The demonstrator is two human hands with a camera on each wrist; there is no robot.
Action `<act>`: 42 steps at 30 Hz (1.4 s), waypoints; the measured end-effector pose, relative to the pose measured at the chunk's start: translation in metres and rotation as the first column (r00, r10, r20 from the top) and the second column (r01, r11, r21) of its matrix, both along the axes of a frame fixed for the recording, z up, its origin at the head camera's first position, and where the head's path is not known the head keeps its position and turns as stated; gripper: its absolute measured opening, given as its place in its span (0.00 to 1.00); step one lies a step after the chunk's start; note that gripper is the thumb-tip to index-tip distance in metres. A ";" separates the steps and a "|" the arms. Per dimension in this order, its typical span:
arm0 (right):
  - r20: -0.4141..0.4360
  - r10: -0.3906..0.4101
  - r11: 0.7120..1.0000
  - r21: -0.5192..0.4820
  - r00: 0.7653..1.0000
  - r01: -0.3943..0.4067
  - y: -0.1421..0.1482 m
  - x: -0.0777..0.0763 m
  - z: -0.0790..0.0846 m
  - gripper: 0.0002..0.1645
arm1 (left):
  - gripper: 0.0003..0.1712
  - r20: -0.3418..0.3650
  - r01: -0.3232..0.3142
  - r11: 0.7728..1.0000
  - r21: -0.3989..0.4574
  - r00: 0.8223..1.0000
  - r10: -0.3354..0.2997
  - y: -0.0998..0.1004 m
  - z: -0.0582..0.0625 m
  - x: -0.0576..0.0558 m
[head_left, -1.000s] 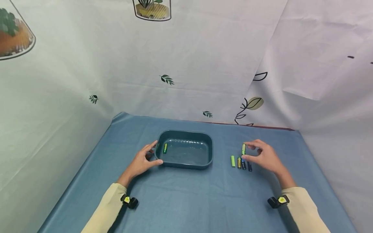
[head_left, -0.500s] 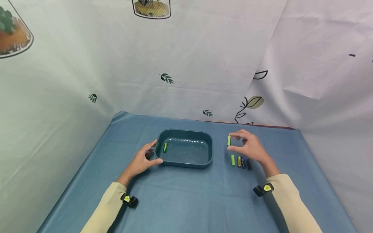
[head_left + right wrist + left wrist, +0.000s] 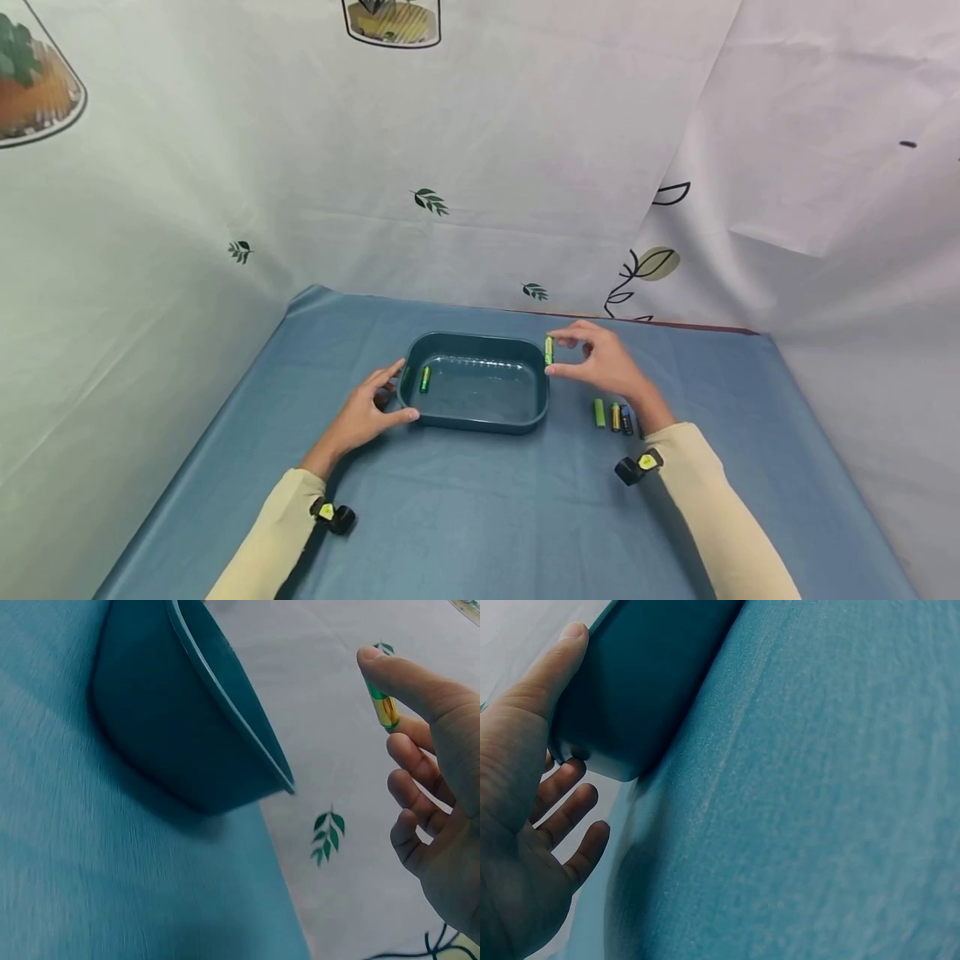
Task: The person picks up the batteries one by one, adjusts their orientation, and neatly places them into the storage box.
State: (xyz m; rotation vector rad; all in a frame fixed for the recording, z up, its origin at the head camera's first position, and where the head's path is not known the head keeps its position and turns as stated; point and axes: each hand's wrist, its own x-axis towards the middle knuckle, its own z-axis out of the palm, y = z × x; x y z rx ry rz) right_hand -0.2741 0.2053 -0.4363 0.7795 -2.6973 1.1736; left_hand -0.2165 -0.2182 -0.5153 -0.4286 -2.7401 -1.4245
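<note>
A dark teal rectangular dish (image 3: 480, 427) stands on the blue cloth, one green-and-yellow battery (image 3: 425, 380) lying inside near its left end. My left hand (image 3: 367, 421) holds the dish's left end, thumb at the front rim and fingertips at the left side. At the dish's right rim, my right hand (image 3: 600, 360) pinches another green-and-yellow battery (image 3: 549, 351) lengthwise between thumb and forefinger. The right wrist view shows that battery (image 3: 384, 709) raised above rim level, the other fingers of the hand curling loosely below.
Right of the dish lie a light green battery (image 3: 599, 413), a gold-and-dark one (image 3: 616, 417) and a blue-and-black one (image 3: 626, 420); a dark one beside them is mostly hidden by the right wrist. White printed fabric (image 3: 480, 167) hangs behind the table.
My right hand has lifted the battery from the row and carried it left to the dish's right rim. My left hand and the dish stay put.
</note>
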 end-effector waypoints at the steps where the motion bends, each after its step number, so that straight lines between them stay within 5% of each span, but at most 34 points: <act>1: 0.006 0.008 1.000 -0.002 1.000 -0.008 -0.003 -0.002 0.000 0.34 | 0.55 0.002 0.001 1.000 -0.001 1.000 -0.001 0.000 0.000 0.000; 42: 0.140 0.174 0.985 -0.029 0.975 -0.172 -0.119 -0.029 -0.018 0.33 | 0.55 -0.013 -0.007 1.000 -0.001 1.000 0.007 0.003 -0.001 -0.001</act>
